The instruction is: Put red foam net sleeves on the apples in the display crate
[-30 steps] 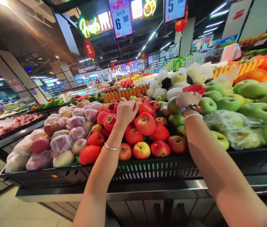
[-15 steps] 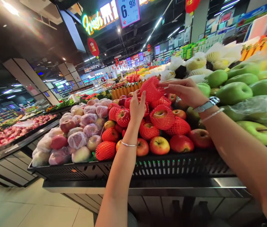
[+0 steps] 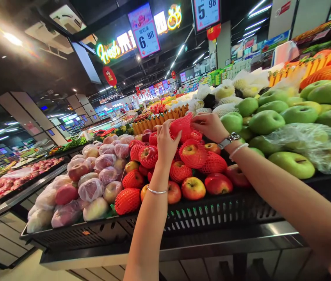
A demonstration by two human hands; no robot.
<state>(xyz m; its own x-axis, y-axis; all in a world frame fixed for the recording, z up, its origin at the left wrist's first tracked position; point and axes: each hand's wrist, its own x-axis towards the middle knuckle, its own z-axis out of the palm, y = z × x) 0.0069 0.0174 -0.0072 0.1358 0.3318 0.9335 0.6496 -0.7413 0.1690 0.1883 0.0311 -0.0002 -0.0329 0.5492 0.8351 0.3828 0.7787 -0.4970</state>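
Observation:
Above the apple pile, my left hand (image 3: 167, 141) is closed around the left side of an apple in a red foam net (image 3: 181, 128). My right hand (image 3: 210, 125) is at the other side, its thumb and fingertips pinching the edge of the same net. Most of the fruit inside is covered by the net and my left fingers. Just below lie more netted apples, one with its stem end showing (image 3: 193, 153). Bare red and yellow apples, such as this one (image 3: 193, 188), line the front of the black crate (image 3: 203, 214).
Apples in thin plastic wrap (image 3: 91, 190) fill the crate's left part. Green apples (image 3: 266, 121) are heaped on the right, partly under a clear plastic bag (image 3: 320, 142). Onions (image 3: 4, 177) lie on a stand to the left. Price signs (image 3: 144, 30) hang overhead.
My right hand has gone from stretched-out fingers to a pinch on the net's edge. My left hand stays on the netted apple. The view has shifted a little.

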